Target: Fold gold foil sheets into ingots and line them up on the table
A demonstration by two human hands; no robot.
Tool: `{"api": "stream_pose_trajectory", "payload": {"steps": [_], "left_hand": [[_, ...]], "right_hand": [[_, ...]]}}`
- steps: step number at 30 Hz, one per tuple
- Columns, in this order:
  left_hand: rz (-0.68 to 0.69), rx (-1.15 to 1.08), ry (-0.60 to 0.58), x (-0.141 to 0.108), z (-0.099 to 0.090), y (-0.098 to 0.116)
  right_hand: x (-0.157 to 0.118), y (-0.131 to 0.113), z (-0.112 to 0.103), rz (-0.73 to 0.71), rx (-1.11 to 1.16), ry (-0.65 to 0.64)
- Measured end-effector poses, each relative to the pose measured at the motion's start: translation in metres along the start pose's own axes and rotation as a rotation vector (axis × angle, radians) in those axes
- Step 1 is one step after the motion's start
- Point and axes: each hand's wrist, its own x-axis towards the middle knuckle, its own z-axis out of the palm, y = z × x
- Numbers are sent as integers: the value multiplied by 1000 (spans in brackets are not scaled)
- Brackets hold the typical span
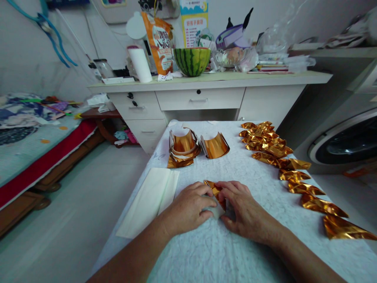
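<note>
My left hand (pixel 193 207) and my right hand (pixel 243 210) meet over a small piece of gold foil paper (pixel 214 189) near the middle of the cloth-covered table. The fingers of both hands are bent and press on the foil from either side; a pale edge of paper shows below it. Part of the piece is hidden under the fingers. Left of my left hand lies a stack of off-white paper sheets (pixel 149 199). Beyond the hands stand curled gold foil sheets (pixel 183 143) and another curled gold sheet (pixel 216 147).
Several folded gold foil pieces (pixel 306 188) line the table's right side. A desk (pixel 203 83) behind carries half a watermelon (pixel 192 62), an orange snack bag (pixel 159 45) and a paper roll (pixel 140 65). To the right is a washing machine (pixel 330 118), to the left a bed (pixel 38 145).
</note>
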Motion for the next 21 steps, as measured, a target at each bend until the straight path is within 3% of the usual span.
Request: {"api": "stream_pose_trajectory", "payload": {"steps": [21], "left_hand": [[-12,-64,42,3,7,0]], "right_hand": [[-2,0,-6,-38,24,-33]]}}
